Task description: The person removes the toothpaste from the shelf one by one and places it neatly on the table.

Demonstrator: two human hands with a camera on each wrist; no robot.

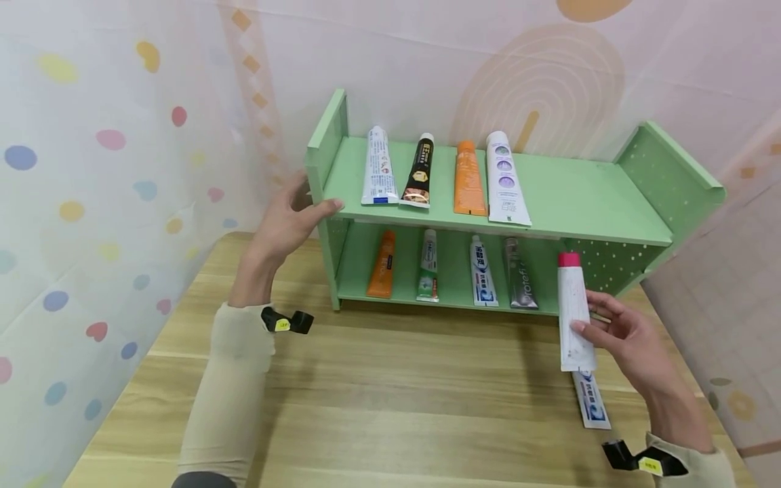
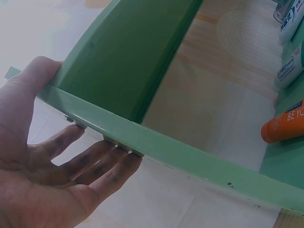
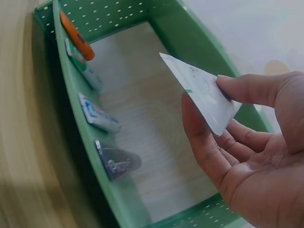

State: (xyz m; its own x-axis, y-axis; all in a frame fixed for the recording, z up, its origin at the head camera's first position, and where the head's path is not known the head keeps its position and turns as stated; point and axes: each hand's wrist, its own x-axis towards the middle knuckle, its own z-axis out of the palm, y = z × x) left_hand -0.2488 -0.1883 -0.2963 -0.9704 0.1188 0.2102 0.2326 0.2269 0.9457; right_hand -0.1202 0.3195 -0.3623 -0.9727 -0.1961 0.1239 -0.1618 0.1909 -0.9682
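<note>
My right hand pinches a white tube with a red cap between thumb and fingers, cap end up, in front of the shelf's lower right part. In the right wrist view the tube's flat crimped end shows. My left hand grips the left side of the green two-tier shelf. Its thumb lies over the edge while the fingers press the outer face. On the table, partly behind the held tube, lies a white and blue toothpaste tube.
On the upper tier lie a white tube, a black tube, an orange tube and a larger white tube. The lower tier holds an orange tube, green-white tube, blue-white tube and grey tube.
</note>
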